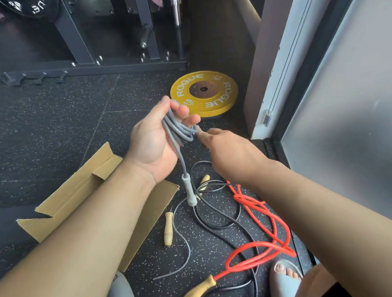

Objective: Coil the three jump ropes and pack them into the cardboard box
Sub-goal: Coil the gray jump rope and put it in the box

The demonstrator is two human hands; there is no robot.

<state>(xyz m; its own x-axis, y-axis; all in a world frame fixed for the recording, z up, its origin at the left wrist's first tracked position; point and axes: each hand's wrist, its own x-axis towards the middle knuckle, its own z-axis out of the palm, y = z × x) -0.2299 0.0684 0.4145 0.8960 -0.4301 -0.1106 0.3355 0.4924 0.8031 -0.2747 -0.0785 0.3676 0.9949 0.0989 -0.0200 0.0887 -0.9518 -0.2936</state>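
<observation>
While the left hand's (155, 140) fingers (182, 111) curl around several loops of the grey jump rope (179, 129), the right hand (229, 152) meets the bundle's 4 o'clock edge with its fingertips (203, 135); whether they pinch the cord cannot be told. The rope is smooth, matte grey, bunched into a narrow coil whose long axis runs 12 to 6 o'clock across the palm. One strand drops toward 6 o'clock to a grey handle (189, 191), hanging upright. At 8 o'clock lies the open cardboard box (74, 192); at 5 o'clock the red jump rope (269, 215) and black jump rope (222, 227) sprawl uncoiled on the floor (41, 116).
</observation>
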